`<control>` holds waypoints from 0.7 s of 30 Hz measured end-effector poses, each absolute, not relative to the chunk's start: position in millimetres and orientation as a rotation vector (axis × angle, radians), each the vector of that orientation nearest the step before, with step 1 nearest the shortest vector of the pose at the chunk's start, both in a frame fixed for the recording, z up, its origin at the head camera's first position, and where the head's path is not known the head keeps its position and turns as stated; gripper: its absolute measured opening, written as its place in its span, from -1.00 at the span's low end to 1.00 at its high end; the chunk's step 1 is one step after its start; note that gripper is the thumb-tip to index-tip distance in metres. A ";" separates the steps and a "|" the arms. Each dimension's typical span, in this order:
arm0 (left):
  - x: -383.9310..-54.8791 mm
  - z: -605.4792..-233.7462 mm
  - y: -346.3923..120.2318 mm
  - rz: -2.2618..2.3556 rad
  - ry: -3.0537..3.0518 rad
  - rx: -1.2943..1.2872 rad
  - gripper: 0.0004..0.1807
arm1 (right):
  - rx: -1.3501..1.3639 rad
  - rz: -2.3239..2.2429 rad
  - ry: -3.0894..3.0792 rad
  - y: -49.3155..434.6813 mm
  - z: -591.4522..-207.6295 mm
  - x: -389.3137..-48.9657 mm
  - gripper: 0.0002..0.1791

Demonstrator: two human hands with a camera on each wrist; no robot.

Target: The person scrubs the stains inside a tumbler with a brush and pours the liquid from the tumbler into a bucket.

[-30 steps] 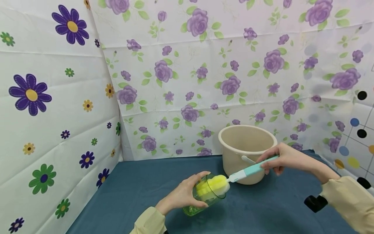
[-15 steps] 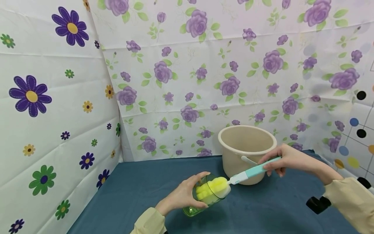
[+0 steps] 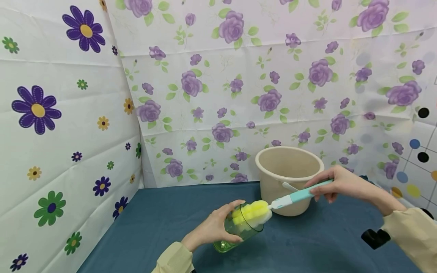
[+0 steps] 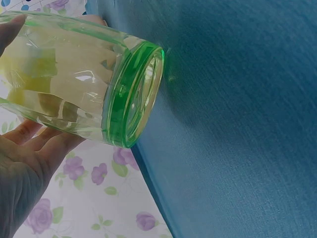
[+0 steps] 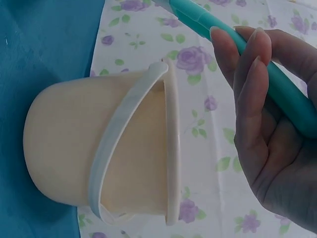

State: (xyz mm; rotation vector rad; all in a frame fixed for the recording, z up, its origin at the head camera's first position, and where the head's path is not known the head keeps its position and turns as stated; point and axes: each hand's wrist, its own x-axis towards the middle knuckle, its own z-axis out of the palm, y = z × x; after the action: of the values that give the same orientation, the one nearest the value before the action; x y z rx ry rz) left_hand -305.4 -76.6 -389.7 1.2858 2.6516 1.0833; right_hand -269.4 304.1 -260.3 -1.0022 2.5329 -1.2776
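My left hand (image 3: 212,228) grips a clear green drinking glass (image 4: 81,79), tilted so its mouth faces up and right. Thumb and fingers wrap its sides in the left wrist view. A sponge bottle brush (image 3: 296,196) is held by my right hand (image 3: 346,186), thumb and fingers pinching its teal handle (image 5: 292,101). Its yellow and white sponge head (image 3: 254,212) lies partly inside the glass, with the outer end sticking past the rim. In the left wrist view the sponge shows only as a yellow blur through the glass wall.
Behind my right hand stands a cream bucket (image 3: 273,189) with a pale handle (image 5: 116,129). A dark blue cloth (image 3: 170,212) covers the table. Flower-print sheets (image 3: 205,113) hang at the back and left, and a dotted sheet (image 3: 420,167) at the right.
My right hand has shifted a little up and right, drawing the brush slightly out of the glass. The left hand and glass have stayed nearly still.
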 end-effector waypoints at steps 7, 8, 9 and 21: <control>-306.3 -389.2 -75.9 1.091 2.638 1.286 -0.02 | -1.017 -1.238 2.549 309.1 -258.8 -269.0 -0.74; -306.2 -389.3 -75.8 1.091 2.635 1.289 -0.02 | -1.017 -1.229 2.552 309.6 -258.4 -268.6 -0.75; -306.2 -389.4 -75.6 1.093 2.630 1.292 -0.02 | -1.022 -1.220 2.551 309.8 -258.0 -268.4 -0.75; -305.6 -390.5 -75.4 1.110 2.620 1.284 -0.02 | -1.097 -1.209 2.486 312.3 -254.5 -267.4 -0.77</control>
State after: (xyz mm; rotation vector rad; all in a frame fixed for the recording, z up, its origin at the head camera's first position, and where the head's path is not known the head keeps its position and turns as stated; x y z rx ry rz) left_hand -305.6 -75.4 -390.5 1.2839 2.6196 1.1095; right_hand -267.4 312.3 -254.5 -1.0974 2.4861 -1.2091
